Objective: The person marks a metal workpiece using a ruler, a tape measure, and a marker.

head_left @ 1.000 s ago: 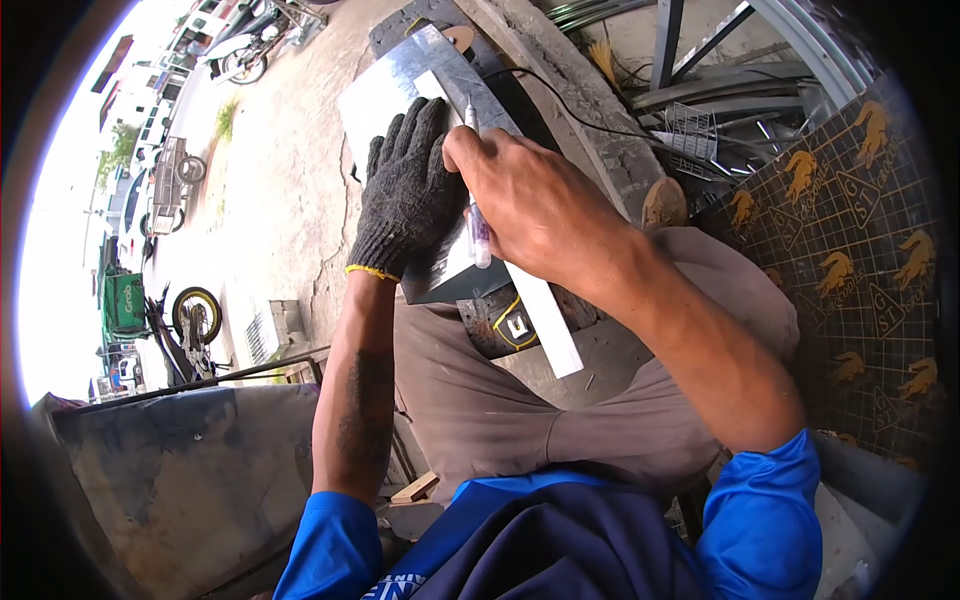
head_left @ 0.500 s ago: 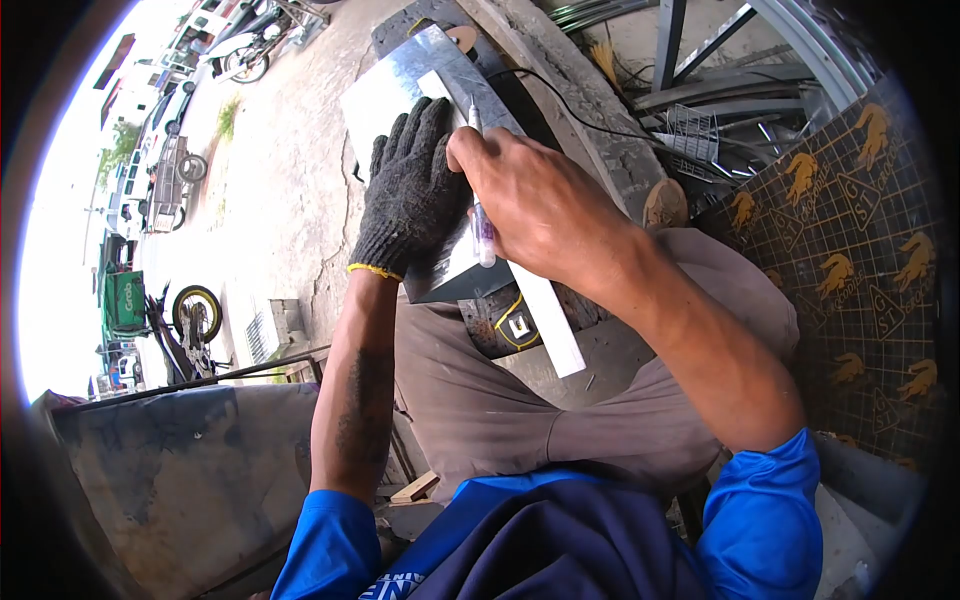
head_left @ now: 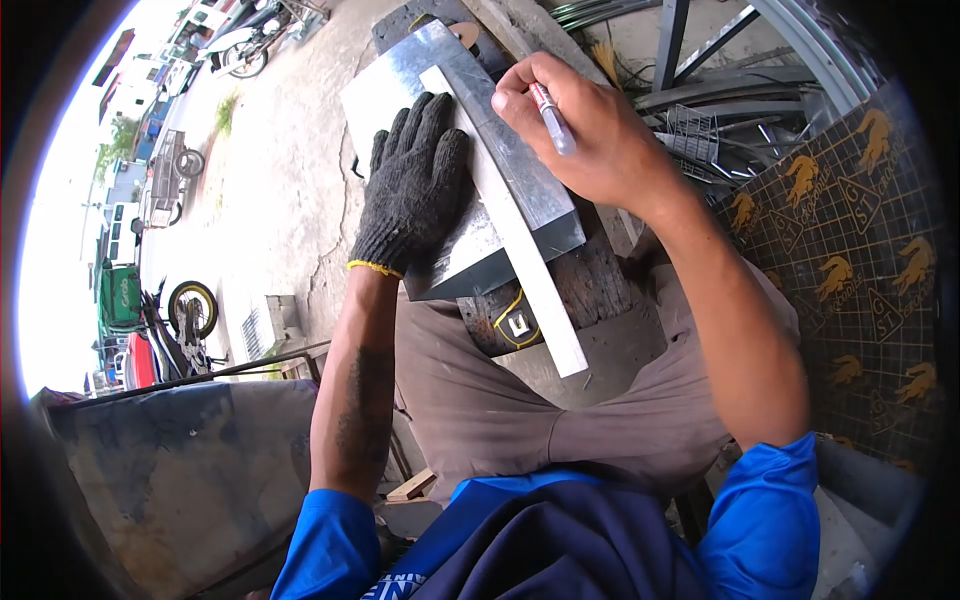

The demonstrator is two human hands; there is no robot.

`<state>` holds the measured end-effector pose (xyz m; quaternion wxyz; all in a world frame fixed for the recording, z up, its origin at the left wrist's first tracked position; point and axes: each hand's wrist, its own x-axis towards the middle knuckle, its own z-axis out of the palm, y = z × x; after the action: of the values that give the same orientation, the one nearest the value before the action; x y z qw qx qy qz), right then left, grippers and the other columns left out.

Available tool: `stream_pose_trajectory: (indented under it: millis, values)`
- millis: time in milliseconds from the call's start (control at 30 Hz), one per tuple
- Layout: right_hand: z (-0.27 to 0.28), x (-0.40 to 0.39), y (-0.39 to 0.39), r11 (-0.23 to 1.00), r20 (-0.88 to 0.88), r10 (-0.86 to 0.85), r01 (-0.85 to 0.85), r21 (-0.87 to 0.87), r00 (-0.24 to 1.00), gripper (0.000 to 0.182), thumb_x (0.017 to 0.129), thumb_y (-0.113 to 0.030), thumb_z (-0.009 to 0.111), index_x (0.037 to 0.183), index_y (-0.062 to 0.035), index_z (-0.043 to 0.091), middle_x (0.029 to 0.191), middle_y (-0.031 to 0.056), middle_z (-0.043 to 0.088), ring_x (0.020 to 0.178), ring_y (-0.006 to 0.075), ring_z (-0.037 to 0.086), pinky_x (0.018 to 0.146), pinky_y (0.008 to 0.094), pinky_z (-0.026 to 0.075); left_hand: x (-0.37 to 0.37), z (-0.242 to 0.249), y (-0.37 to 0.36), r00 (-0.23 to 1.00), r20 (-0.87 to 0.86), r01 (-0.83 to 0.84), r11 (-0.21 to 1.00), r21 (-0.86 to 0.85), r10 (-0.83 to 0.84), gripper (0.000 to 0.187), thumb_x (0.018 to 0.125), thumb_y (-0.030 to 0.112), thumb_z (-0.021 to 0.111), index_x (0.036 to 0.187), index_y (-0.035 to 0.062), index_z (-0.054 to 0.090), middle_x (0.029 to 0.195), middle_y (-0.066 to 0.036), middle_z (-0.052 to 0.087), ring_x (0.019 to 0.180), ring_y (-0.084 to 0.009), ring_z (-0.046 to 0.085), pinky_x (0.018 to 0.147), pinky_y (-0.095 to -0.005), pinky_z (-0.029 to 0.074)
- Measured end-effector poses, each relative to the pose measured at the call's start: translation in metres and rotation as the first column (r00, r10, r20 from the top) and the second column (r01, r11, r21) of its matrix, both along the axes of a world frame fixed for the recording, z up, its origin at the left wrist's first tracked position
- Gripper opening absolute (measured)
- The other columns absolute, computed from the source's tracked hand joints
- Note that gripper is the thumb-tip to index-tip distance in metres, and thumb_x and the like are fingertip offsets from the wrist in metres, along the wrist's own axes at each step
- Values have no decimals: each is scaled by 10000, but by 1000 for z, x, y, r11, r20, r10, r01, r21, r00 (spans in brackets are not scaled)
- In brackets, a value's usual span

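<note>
My left hand, in a dark knit glove with a yellow cuff, lies flat with fingers stretched on a shiny sheet-metal box. Its fingertips and thumb rest at the edge of a long white flat strip, which runs across the box and sticks out past its near edge. Above the box's right side, my bare right hand is closed around a marker pen with a clear, pale end. The pen's tip is hidden by the fingers.
Under the box is a dark worn wooden block, with a tape measure on its near end. A round disc lies beyond the box. Metal scraps and a wire basket are at right, beside a printed board.
My right hand has lifted off the strip and moved right with the marker pen, uncovering more of the box. My left hand has stayed in place.
</note>
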<state>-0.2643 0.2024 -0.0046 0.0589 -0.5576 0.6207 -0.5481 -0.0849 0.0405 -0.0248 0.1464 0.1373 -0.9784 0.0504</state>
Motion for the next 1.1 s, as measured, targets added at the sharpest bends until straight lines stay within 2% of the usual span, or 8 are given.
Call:
stream_pose_trajectory:
  millis: [200,233,300,333,400,533,600,1100]
  values:
    - [11,-4,-5,991,135,-80,65,117,988,437,1046,-499,511,1074,-106,698,975,137,757,895,334,747,807,432,581,-2,3,7,1000,-17,-11,1000,-14,11,407,1042,292,470,1345,46,586,1565,-224,434,1462,-437,375,1201,-578,270]
    - [9,-5,-10,991,135,-80,65,118,988,437,1046,-499,511,1074,-106,698,975,137,757,895,334,747,807,432,581,-2,2,6,1000,-18,-11,1000,-13,11,407,1042,292,470,1345,46,586,1565,-224,434,1462,-437,375,1201,-578,270]
    - [2,-7,-25,991,138,-98,109,-75,986,543,1053,-540,512,1130,-54,741,971,60,730,868,164,683,803,316,544,-3,-1,4,998,-53,-31,998,48,34,454,1054,303,449,1407,34,546,1564,-225,434,1469,-422,370,1209,-567,260]
    - [1,-9,-31,992,137,-95,106,-76,986,543,1053,-540,512,1130,-54,741,971,60,730,868,164,683,803,316,544,-2,0,3,998,-55,-34,998,47,37,454,1054,303,449,1407,34,546,1564,-225,434,1469,-422,370,1209,-567,260]
    - [-1,-13,-46,990,304,-118,88,110,945,499,1042,-502,534,1126,-54,739,912,39,731,831,141,676,800,314,553,-1,3,2,998,55,-19,999,-37,21,493,1057,323,436,1447,31,513,1568,-227,428,1475,-413,365,1221,-558,242]
    - [-31,-19,-87,998,476,-20,-7,55,879,397,1018,-447,606,1023,-66,717,874,9,740,748,81,650,719,274,545,-4,-2,-3,997,36,-72,997,2,72,537,1057,348,429,1484,25,474,1575,-229,421,1477,-413,361,1229,-556,228]
    - [-36,-22,-98,999,454,1,-20,37,891,381,1013,-443,624,967,-74,704,870,-5,742,723,72,649,693,262,538,-3,-4,-3,997,29,-73,997,28,72,544,1055,356,430,1489,29,470,1578,-230,416,1479,-414,358,1232,-558,220]
    - [-30,-25,-99,984,299,-108,59,167,948,406,1017,-466,603,1087,-89,739,933,18,783,764,89,701,723,256,561,-2,-3,-1,999,0,-46,999,27,46,541,1053,360,440,1469,17,487,1571,-237,425,1469,-430,372,1222,-566,234]
